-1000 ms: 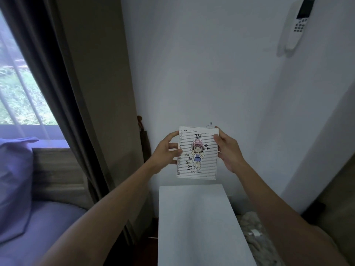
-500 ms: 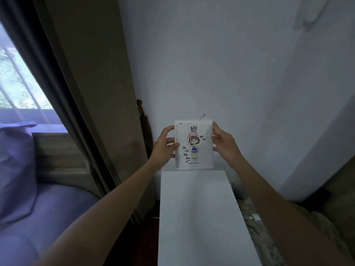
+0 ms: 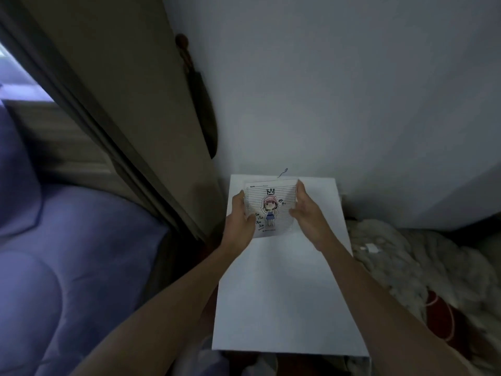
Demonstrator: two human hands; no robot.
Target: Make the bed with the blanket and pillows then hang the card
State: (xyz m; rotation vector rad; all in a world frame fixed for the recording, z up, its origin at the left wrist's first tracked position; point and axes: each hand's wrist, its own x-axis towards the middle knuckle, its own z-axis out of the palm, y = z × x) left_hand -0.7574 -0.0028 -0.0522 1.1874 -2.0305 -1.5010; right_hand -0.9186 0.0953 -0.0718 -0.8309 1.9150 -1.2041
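Observation:
The card (image 3: 271, 208) is a lined white sheet with a drawn girl in a pink cap and a crown above her. A thin string loop sticks up from its top edge. My left hand (image 3: 242, 223) grips its left edge and my right hand (image 3: 307, 213) holds its right edge. The card hangs low, just above the far end of a white table top (image 3: 287, 294), in front of the white wall (image 3: 339, 90). The purple blanket (image 3: 67, 253) covers the bed at the left.
A beige curtain (image 3: 113, 63) hangs between the bed and the table. A dark object (image 3: 202, 104) hangs on the wall beside the curtain. A fluffy cream throw (image 3: 406, 261) lies on the floor at the right of the table.
Both hands have lowered the card from wall height down to just above the table top. My view has tilted downward, so the window, pillow and remote have left the frame.

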